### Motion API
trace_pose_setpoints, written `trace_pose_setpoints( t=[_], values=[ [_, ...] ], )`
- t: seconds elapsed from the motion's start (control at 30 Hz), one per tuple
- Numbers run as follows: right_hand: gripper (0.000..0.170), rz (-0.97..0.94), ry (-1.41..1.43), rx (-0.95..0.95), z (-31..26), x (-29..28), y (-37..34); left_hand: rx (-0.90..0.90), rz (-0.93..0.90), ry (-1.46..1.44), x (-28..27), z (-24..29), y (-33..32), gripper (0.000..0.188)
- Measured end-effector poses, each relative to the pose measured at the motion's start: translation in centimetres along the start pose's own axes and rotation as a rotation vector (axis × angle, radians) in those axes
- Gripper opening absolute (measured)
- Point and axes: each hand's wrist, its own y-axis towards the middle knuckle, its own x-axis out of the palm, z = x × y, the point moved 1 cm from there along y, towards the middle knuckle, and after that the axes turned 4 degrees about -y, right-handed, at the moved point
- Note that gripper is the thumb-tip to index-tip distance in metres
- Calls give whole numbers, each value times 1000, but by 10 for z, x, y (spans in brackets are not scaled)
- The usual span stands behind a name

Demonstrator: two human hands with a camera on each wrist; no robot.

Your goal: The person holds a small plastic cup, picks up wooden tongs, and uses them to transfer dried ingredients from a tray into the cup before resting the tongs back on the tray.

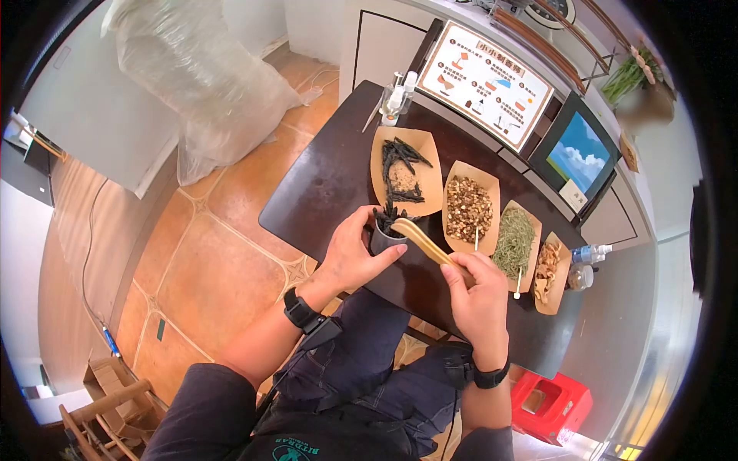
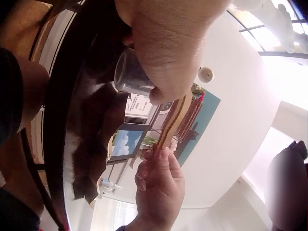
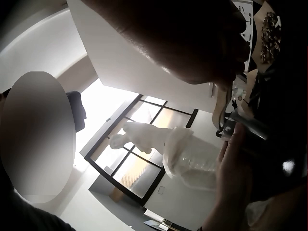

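Around a small clear cup (image 1: pixel 380 241) the left hand (image 1: pixel 347 252) curls its fingers and thumb, holding it near the table's front edge. Dark, dry, twig-like pieces (image 1: pixel 390 213) stick up out of the cup. In the right hand (image 1: pixel 478 298) is a pair of wooden tongs (image 1: pixel 424 243), pinched between thumb and fingers, with the tips at the cup's mouth. The left wrist view shows the glassy side of the cup (image 2: pixel 129 76) and the tongs (image 2: pixel 174 120) reaching toward it. Behind the cup, a paper tray (image 1: pixel 432 173) holds more dark pieces and tan crumbs.
On the dark table (image 1: pixel 323 177) stand paper trays of brown chopped bits (image 1: pixel 469 207), green dried herb (image 1: pixel 515 242) and tan curled slices (image 1: pixel 546 269). Small bottles (image 1: pixel 398 100) stand at the back left. A printed board (image 1: pixel 488 83) and a screen (image 1: pixel 582 154) line the back.
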Motion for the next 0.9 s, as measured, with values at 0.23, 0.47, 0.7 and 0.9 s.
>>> trace_pose_setpoints(
  t=[0.23,0.47,0.7,0.9],
  values=[
    [16,-21,-33,20,3,-5,-3,-6,-7,19,0,0,-1,58],
    [17,133,-314,59,29,0,28,8,-15,19,1,0,-2,59],
    [14,87,-468,-104,24,28,58,1,-25,30,-1,4,-2,59],
    [11,-47,-574,-83,25,34,71,3,-28,-4,-1,1,-1,58]
  ],
)
